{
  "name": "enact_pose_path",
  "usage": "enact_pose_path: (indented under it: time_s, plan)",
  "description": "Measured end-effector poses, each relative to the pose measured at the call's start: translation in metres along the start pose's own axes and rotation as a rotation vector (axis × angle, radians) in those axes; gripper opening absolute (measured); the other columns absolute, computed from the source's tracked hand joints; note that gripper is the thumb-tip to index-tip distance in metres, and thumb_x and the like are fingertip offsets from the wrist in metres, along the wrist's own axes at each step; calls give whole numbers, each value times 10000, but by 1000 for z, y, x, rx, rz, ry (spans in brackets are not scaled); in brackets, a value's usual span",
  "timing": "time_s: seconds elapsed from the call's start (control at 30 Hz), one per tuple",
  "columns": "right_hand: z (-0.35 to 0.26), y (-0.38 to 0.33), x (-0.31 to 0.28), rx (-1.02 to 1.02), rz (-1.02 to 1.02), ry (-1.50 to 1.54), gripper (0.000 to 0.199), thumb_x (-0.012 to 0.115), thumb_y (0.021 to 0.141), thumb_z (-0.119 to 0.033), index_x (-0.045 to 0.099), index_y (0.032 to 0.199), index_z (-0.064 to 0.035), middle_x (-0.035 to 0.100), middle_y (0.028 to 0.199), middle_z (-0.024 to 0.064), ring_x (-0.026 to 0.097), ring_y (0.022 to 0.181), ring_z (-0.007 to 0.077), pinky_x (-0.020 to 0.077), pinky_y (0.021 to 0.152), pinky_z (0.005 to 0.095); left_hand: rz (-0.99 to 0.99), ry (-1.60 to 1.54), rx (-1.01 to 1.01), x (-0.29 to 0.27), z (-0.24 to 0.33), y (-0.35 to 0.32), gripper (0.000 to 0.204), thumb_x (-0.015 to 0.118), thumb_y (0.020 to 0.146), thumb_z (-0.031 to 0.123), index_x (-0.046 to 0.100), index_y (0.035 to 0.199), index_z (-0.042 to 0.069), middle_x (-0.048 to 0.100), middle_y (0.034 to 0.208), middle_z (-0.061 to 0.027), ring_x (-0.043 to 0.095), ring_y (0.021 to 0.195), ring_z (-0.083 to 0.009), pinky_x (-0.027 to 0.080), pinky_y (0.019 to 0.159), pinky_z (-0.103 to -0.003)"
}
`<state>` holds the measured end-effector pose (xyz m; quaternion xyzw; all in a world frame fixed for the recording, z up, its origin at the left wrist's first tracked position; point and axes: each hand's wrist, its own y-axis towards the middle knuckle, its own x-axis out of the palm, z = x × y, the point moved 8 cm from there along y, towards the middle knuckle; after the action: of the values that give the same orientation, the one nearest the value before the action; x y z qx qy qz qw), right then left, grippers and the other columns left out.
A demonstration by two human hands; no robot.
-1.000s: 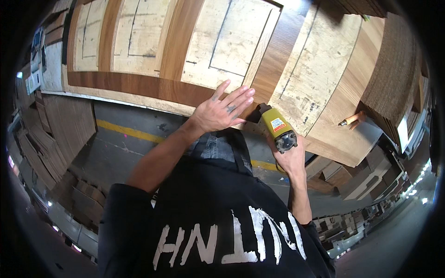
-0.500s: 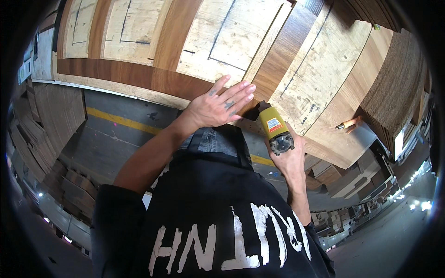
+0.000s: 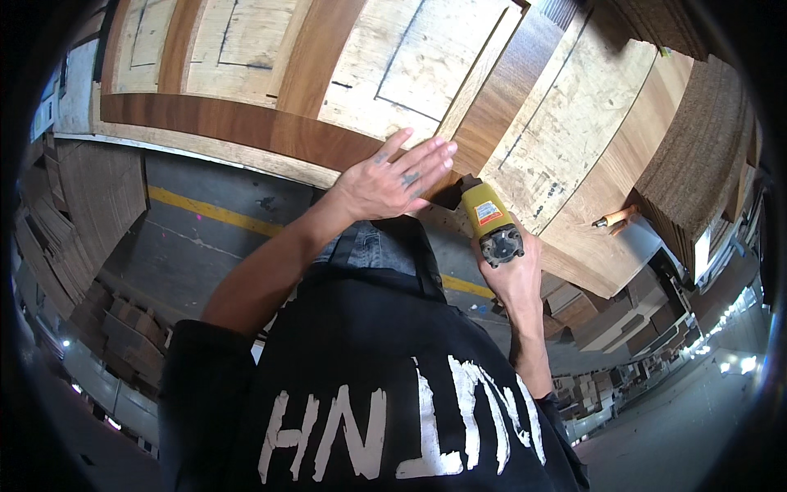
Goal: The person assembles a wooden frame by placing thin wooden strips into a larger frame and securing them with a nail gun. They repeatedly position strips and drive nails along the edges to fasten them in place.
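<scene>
My right hand (image 3: 518,275) grips a yellow pneumatic nail gun (image 3: 482,207), its black nose angled toward the near edge of a wooden frame. That nose sits by the joint where a brown crosspiece (image 3: 507,82) meets the long near rail (image 3: 229,121). Whether the nose touches the wood, I cannot tell. My left hand (image 3: 392,182) lies flat with fingers stretched, over the rail just left of the nail gun, fingertips near the crosspiece's lower end. Beneath the frame is a pale, stained board (image 3: 410,57) with black marker lines.
An orange-handled tool (image 3: 616,219) lies on a light wooden piece at the right. Beyond it rises a stack of brown boards (image 3: 697,156). More stacked panels (image 3: 102,184) stand at the left. A yellow line (image 3: 215,212) crosses the grey floor near me.
The view has shifted slightly. Both hands keep nearly the same places over the frame, and the nail gun stays at the joint, tilted a little differently.
</scene>
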<state>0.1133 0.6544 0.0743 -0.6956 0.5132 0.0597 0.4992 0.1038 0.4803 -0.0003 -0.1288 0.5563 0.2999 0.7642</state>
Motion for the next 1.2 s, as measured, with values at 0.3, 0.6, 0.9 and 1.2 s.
enact_pose_path:
  time_s: [0.3,0.6,0.9,1.2]
  plan:
    - [-20,3,-2,-92,5,-12,259,718,791,-67,666,1027,27,680,781,277,688,785,456,546,691,443,-18,15,-133,-8,-10,1,855,691,801,520,536,1366,-103,427,1541,-276,380,1459,-402,268,1218,-529]
    - [-23,6,11,-76,-16,-29,259,727,779,-58,659,1015,24,673,772,277,679,788,465,543,695,447,63,47,-153,-8,-9,-2,675,580,846,282,507,1391,-110,468,1516,-265,428,1439,-375,310,1206,-492]
    - [-23,4,9,-35,-2,-59,254,752,786,-82,658,996,27,697,815,268,703,838,441,554,716,436,-128,8,-208,-10,-23,-7,875,541,927,576,373,1514,-51,294,1635,-215,243,1537,-337,158,1247,-561]
    - [-70,-3,54,-34,-98,48,298,775,791,-92,651,1039,17,710,832,244,722,848,412,563,713,410,-154,65,-293,-80,-156,-135,798,480,924,719,283,1605,353,141,1712,-52,164,1571,-250,95,1259,-569]
